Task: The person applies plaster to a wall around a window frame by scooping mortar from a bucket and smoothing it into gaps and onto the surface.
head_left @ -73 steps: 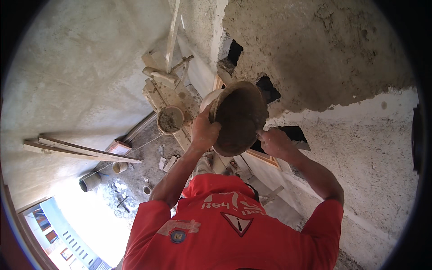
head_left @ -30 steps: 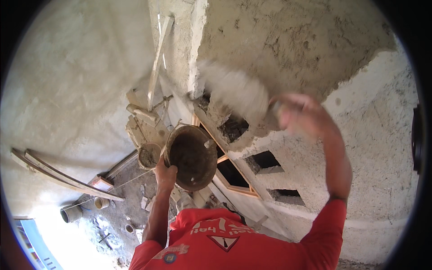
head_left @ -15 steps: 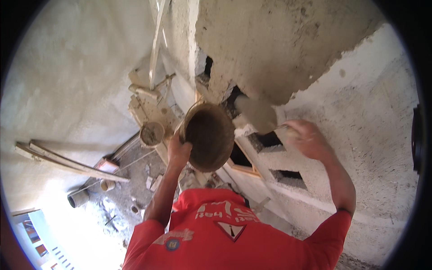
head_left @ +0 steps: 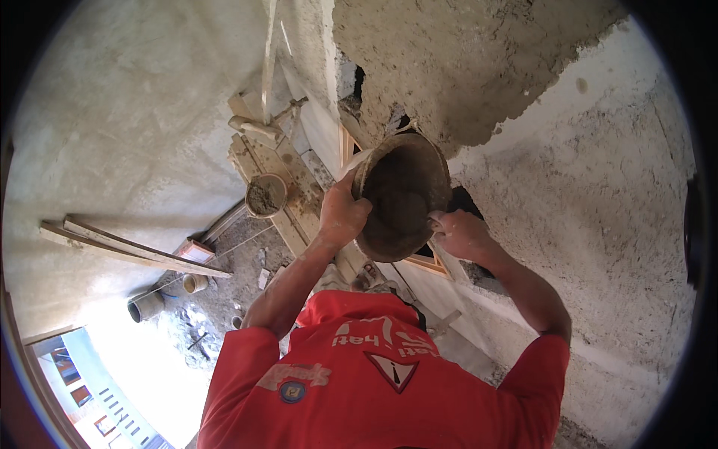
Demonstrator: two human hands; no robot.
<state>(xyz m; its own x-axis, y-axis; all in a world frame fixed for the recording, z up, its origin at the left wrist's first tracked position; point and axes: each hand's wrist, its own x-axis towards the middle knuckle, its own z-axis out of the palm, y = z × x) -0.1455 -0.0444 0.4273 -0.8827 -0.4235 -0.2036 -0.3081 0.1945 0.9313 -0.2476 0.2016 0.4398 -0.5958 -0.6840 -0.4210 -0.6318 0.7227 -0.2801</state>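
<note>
My left hand is closed on the left rim of a mortar-stained bucket, which is tilted so its dark inside faces up toward me. At the bucket's right rim, my right hand is closed round the handle of a trowel. The trowel's blade lies inside the bucket and is hard to tell from the grey mortar there. Just beyond the bucket, wet plaster covers the upper part of the wall, ending in a ragged edge.
Square dark openings pierce the wall behind the bucket. A second bucket with mortar stands on scaffold planks below. Long boards lean at the left wall. On the rubble-strewn floor lies a grey bucket.
My right hand has brought the trowel from the wall leftward into the bucket. My left hand and the bucket have shifted right and slightly up in the view.
</note>
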